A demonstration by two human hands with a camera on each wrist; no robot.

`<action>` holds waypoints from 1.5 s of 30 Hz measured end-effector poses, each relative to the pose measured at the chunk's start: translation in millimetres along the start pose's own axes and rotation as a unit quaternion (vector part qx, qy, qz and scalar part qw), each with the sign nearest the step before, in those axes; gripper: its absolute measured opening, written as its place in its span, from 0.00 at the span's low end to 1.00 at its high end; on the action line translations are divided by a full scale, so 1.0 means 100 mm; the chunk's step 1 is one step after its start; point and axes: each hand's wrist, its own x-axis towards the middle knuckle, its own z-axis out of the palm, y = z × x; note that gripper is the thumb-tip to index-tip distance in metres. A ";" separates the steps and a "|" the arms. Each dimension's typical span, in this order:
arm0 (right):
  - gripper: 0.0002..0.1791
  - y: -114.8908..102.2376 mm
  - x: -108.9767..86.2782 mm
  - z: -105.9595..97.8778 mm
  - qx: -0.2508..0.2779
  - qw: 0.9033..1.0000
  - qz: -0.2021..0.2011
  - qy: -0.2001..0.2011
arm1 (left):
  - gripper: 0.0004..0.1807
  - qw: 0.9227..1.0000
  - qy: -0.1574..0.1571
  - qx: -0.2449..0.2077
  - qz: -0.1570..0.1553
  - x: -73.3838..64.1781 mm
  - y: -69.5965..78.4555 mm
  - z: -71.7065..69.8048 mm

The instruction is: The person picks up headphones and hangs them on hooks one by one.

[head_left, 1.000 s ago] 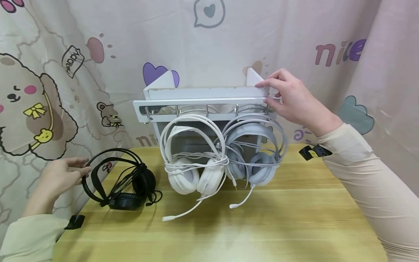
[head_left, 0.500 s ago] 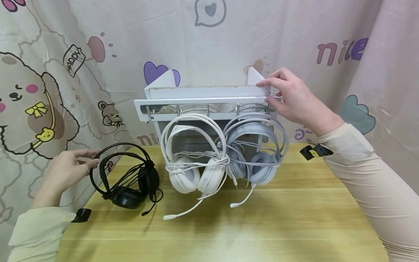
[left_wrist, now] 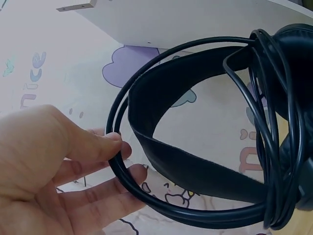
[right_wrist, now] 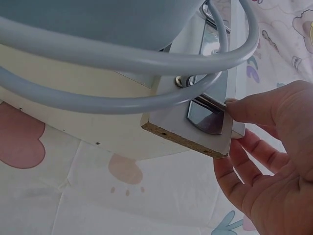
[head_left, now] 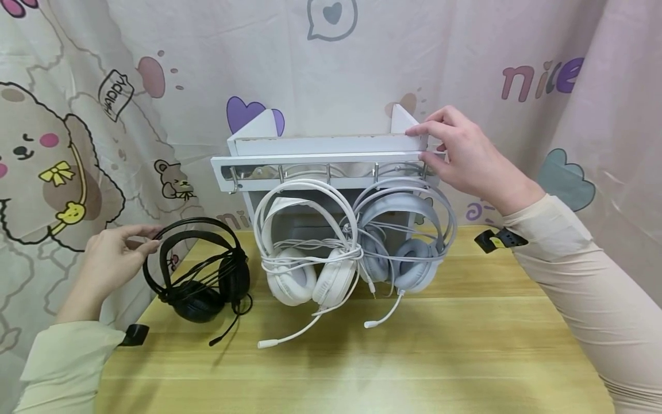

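Observation:
Black headphones (head_left: 199, 302) with a bundled cable and a short mic boom are at the left, the boom pointing down. My left hand (head_left: 116, 259) pinches their thin outer headband between thumb and fingers, as the left wrist view (left_wrist: 93, 161) also shows. On a white rack's hook rail (head_left: 305, 156) hang white headphones (head_left: 292, 282) and grey-blue headphones (head_left: 416, 267), each with a mic boom. My right hand (head_left: 468, 155) grips the right end of the rail, thumb on its front and fingers behind; the right wrist view shows the rail end (right_wrist: 195, 115) up close.
The leftmost hook (head_left: 234, 179) on the rail carries nothing. Beneath stands a wooden table (head_left: 439, 362). Behind the rack hangs a patterned curtain (head_left: 331, 80), which also runs along the left side.
My left hand has moved up and to the right with the black headphones, which have turned more upright with their mic boom swinging down. The right hand and the rack stay put.

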 end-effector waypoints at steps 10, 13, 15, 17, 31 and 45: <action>0.23 -0.01 0.00 0.00 -0.004 1.000 -0.002 0.003 | 0.14 0.998 0.038 -0.005 0.045 0.07 0.10 -0.07; 0.23 0.00 0.00 0.00 -0.004 1.000 0.001 0.002 | 0.14 0.997 0.045 -0.004 0.059 0.09 0.14 -0.10; 0.23 0.01 0.00 0.01 -0.003 1.000 0.002 0.002 | 0.14 0.997 0.047 -0.006 0.069 0.11 0.17 -0.11; 0.23 0.01 0.00 0.01 -0.003 1.000 0.002 0.002 | 0.14 0.995 0.053 -0.008 0.082 0.12 0.20 -0.13; 0.23 0.01 -0.02 0.02 -0.001 1.000 0.002 0.010 | 0.15 0.982 0.105 -0.002 0.155 0.23 0.47 -0.28; 0.23 0.03 -0.02 0.03 0.000 1.000 0.003 0.014 | 0.19 0.974 0.116 -0.010 0.195 0.30 0.65 -0.36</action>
